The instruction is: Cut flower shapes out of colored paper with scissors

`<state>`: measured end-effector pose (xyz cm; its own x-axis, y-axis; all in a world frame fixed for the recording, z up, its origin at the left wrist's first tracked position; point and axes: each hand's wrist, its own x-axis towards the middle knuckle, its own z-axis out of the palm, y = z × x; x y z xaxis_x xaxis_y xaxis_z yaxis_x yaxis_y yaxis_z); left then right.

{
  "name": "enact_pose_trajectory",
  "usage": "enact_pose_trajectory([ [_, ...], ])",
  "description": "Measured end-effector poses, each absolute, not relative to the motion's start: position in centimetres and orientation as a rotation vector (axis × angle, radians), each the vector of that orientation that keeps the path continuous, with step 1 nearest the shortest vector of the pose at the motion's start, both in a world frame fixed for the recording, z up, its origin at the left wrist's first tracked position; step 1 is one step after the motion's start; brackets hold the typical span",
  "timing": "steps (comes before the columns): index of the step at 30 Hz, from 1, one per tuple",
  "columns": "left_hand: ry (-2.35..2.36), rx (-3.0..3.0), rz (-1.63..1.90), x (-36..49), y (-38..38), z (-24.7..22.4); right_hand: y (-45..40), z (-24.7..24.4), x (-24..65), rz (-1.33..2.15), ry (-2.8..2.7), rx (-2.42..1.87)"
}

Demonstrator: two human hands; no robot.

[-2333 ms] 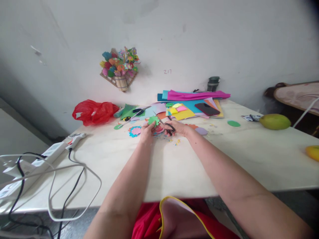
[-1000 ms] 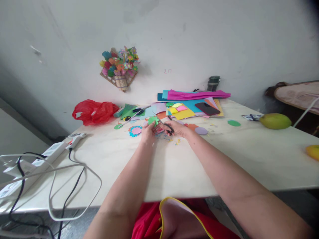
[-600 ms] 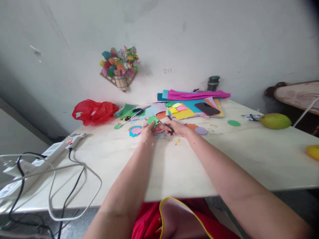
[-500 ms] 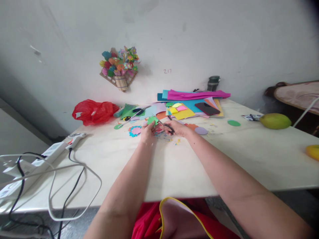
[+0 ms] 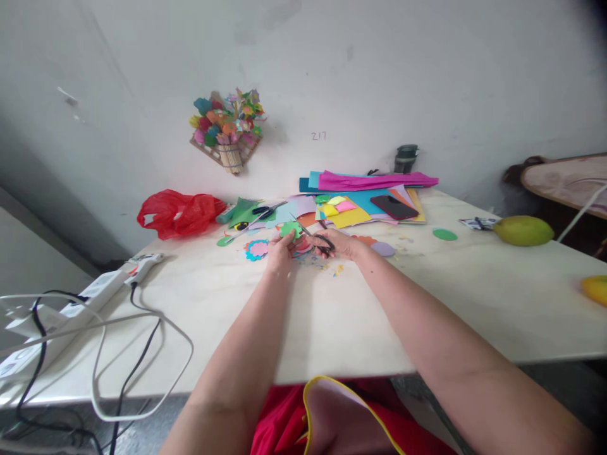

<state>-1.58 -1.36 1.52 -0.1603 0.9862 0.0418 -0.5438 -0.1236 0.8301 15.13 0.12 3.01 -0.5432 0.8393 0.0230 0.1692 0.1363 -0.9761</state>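
A green scalloped paper piece [image 5: 290, 230] is pinched between the fingers of my left hand [image 5: 281, 248]. My right hand [image 5: 334, 243] is closed on the black-handled scissors [image 5: 324, 242], whose blades point up and left beside the green paper. Blue and pink paper flowers [image 5: 257, 250] lie left of my left hand. Under and between my hands are a red-pink paper piece and small paper scraps [image 5: 337, 270]. A lilac paper circle [image 5: 383, 249] and an orange piece [image 5: 365, 241] lie just right of my right hand.
Behind my hands lie coloured sheets [image 5: 351, 218], a phone [image 5: 394, 206] and a second pair of scissors [image 5: 265, 211]. A red plastic bag [image 5: 177, 213] is at the back left, a power strip [image 5: 61, 322] with cables at the left. A green-yellow fruit [image 5: 524, 230] sits at the right.
The scissors in my right hand have changed angle slightly, with their handles spread a little wider. My right hand has shifted slightly; my left hand and the green paper are nearly still.
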Motion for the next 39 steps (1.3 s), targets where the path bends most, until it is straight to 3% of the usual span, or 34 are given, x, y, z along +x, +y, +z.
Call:
enact_pose_trajectory([
  [20, 0.846, 1.066, 1.41, -2.2, -0.7, 0.4, 0.4, 3.4, 16.4, 1.38, -1.946, -0.883],
  [39, 0.774, 0.985, 1.548, -2.2, -1.0, 1.2, 0.2, 3.8, 16.2, 1.426, -1.938, -1.0],
])
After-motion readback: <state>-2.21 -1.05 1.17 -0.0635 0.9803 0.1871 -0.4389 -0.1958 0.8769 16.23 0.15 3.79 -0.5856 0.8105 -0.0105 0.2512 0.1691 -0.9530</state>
